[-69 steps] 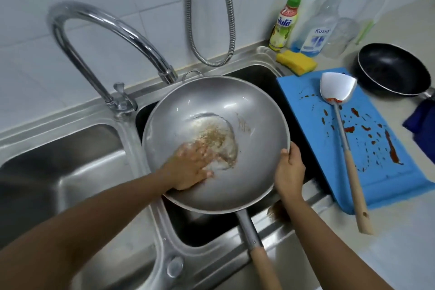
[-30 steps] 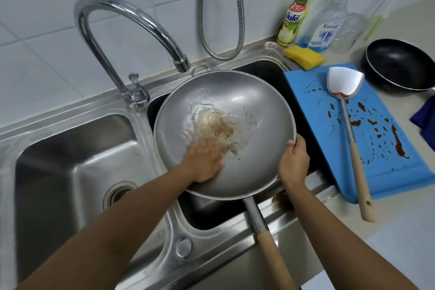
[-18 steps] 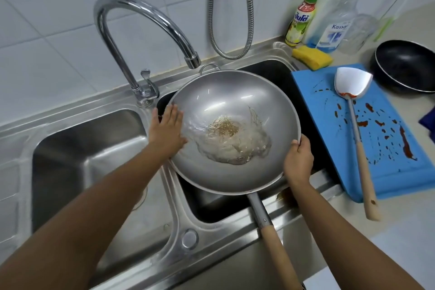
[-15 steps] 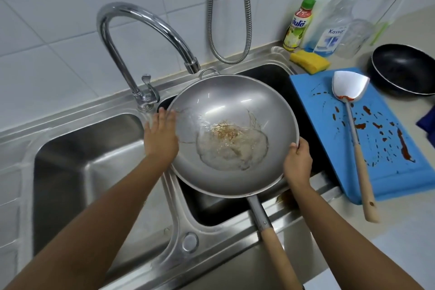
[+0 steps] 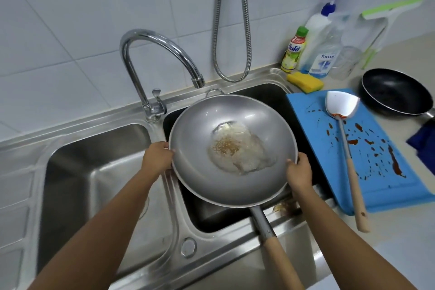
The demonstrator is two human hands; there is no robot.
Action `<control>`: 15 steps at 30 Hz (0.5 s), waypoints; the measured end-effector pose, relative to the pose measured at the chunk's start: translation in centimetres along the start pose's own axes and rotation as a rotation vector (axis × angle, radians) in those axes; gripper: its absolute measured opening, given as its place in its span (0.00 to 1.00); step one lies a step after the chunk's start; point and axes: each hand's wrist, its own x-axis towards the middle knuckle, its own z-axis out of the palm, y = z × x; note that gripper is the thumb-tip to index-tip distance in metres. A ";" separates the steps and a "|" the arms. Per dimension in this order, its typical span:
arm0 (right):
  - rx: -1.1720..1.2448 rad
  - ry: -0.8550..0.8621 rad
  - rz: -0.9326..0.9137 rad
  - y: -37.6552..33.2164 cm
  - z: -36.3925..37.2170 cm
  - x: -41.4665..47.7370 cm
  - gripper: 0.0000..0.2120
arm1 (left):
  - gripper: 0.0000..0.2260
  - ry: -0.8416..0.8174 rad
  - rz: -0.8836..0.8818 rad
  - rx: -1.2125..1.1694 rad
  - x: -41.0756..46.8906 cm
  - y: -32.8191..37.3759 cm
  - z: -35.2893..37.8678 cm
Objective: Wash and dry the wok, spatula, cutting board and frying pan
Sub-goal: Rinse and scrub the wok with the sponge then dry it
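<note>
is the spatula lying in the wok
No, the wooden-handled metal spatula lies on the stained blue cutting board, right of the round steel wok.

Dirty wok (image 5: 200,129) over sink (image 5: 98,172); spatula (image 5: 342,106) on cutting board (image 5: 376,172); frying pan (image 5: 395,92) beside.

We note a white tiled wall (image 5: 70,30) behind a stainless steel double sink (image 5: 77,128). A curved chrome tap (image 5: 162,43) stands on the back rim between the basins; a ribbed metal hose (image 5: 245,30) hangs looped against the tiles. The counter (image 5: 400,254) at right is pale. Light is even.
</note>
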 end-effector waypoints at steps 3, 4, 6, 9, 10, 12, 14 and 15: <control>0.001 -0.022 0.018 0.2 -0.7 -0.2 0.16 | 0.07 0.015 0.041 0.026 -1.2 1.0 -0.1; 0.005 -0.032 0.025 0.2 -0.9 -0.3 0.17 | 0.07 0.022 0.068 0.047 -1.5 1.4 -0.2; 0.013 -0.054 0.038 0.1 -1.1 -0.3 0.17 | 0.06 0.044 0.116 0.053 -2.0 2.1 -0.6; 0.053 -0.085 0.056 -0.1 -1.0 -0.5 0.16 | 0.05 0.066 0.145 0.026 -2.8 2.9 -1.0; 0.068 -0.084 0.059 -0.1 -1.0 -0.6 0.15 | 0.05 0.074 0.151 0.017 -3.1 3.1 -1.2; 0.100 -0.070 0.048 -0.2 -1.0 -0.8 0.15 | 0.05 0.089 0.177 0.004 -3.7 3.7 -1.5; 0.140 -0.044 0.021 -0.6 -1.2 -1.0 0.15 | 0.03 0.097 0.194 -0.012 -4.2 4.2 -1.6; 0.164 -0.027 0.005 -0.8 -1.4 -1.0 0.14 | 0.03 0.095 0.189 -0.026 -4.4 4.4 -1.6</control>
